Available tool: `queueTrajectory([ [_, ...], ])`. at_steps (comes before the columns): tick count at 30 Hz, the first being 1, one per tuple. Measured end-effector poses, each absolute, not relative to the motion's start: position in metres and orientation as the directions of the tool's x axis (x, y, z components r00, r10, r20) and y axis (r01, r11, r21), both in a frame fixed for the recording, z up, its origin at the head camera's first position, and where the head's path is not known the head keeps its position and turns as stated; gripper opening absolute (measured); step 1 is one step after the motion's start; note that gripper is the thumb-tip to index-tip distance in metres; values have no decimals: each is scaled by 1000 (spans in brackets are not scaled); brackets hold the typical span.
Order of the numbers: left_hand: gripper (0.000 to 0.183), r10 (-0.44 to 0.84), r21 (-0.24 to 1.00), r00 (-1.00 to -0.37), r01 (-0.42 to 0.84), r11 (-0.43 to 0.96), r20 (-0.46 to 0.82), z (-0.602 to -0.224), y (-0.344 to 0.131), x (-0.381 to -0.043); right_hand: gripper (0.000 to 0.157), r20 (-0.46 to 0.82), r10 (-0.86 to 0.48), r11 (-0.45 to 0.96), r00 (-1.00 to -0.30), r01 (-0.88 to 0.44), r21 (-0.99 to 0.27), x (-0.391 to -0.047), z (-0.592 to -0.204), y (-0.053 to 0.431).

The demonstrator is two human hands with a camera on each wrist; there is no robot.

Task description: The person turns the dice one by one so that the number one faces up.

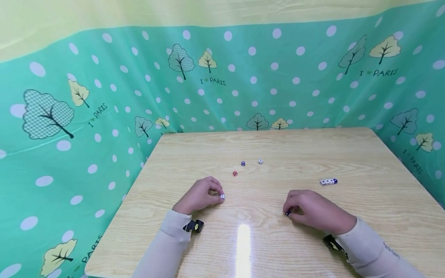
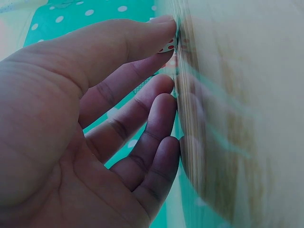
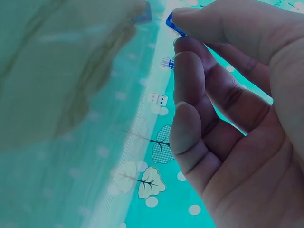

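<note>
My left hand (image 1: 201, 194) pinches a white die (image 1: 222, 197) between thumb and index finger, low over the wooden table. In the left wrist view, red pips show on this white die (image 2: 168, 46), and the other fingertips rest at the table surface. Farther right, my right hand (image 1: 313, 210) holds a dark blue die (image 1: 287, 212) by thumb and fingertips, down at the tabletop. Most of that blue die (image 3: 174, 23) is hidden by the thumb in the right wrist view. Beyond the hands lie a red die (image 1: 235, 173), another blue die (image 1: 243, 163) and another white die (image 1: 260, 161), apart from one another.
Behind the right hand, a short row of several dice (image 1: 328, 182) stands on the wooden table (image 1: 194, 150), white ones with a blue one at the right end. A green dotted curtain (image 1: 215, 100) surrounds the table's back and sides. Each wrist wears a black strap.
</note>
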State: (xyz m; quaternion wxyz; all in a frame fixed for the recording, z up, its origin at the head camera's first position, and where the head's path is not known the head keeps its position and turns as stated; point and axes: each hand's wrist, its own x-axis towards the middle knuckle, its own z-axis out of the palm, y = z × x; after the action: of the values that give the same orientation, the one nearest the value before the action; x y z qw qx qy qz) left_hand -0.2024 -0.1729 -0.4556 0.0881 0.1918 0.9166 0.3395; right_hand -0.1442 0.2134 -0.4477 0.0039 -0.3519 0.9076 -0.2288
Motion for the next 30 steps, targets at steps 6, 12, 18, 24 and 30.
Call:
queueTrajectory([
  [6,10,408,659,-912,287,696,-35,-455,-172,-201,21,136,-630,656,-765,-618,-433,-145,-446,217],
  [12,9,407,658,-913,286,697,-34,-453,-171,-199,21,115,-605,677,-788,-585,-447,-148,-449,220],
  [18,9,411,661,-911,289,693,-33,-452,-171,-198,20,85,-582,701,-809,-552,-452,-150,-450,221],
  [24,9,410,656,-911,290,697,-33,-452,-171,-198,18,42,-560,727,-827,-515,-454,-152,-450,222],
  [30,9,411,647,-911,296,703,-29,-452,-171,-198,18,22,-548,736,-836,-494,-463,-153,-450,223],
])
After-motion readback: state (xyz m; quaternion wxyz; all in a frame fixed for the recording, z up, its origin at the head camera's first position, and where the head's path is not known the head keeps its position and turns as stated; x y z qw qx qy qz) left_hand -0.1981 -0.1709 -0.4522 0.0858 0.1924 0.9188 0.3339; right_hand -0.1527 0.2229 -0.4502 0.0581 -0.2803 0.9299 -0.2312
